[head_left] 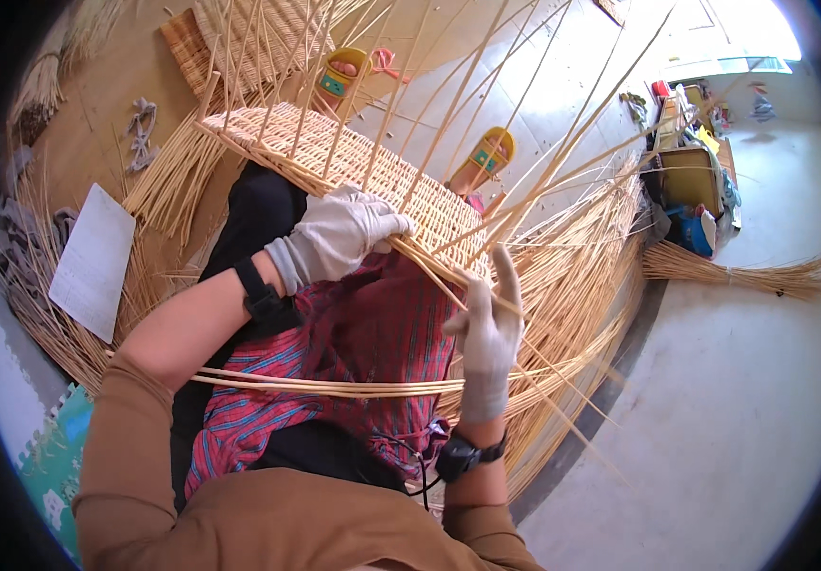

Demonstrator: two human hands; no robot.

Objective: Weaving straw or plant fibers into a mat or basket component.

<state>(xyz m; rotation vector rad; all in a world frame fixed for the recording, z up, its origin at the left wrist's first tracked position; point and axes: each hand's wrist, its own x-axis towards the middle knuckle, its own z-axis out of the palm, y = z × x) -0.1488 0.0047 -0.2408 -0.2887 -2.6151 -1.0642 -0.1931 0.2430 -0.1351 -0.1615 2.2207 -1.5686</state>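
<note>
A partly woven wicker panel (353, 157) slants across my lap, with long upright stakes standing out of it. My left hand (339, 236), in a pale work glove, is closed over its near edge, fingers curled round the rim and the strands there. At the panel's right end is my gloved right hand (491, 338), its index finger stretched up beside the weave. Loose wicker strands (429, 266) run from the near edge into this hand between thumb and fingers; the other fingers are partly hidden. Striped red cloth (372, 319) lies beneath the panel.
A big heap of wicker rods (582, 257) lies to my right, and a tied bundle (734, 269) beyond it. Long bent rods (334, 386) cross my lap. More woven pieces (263, 43) lie far left, near a white board (93, 262). Yellow slippers (493, 150) are ahead.
</note>
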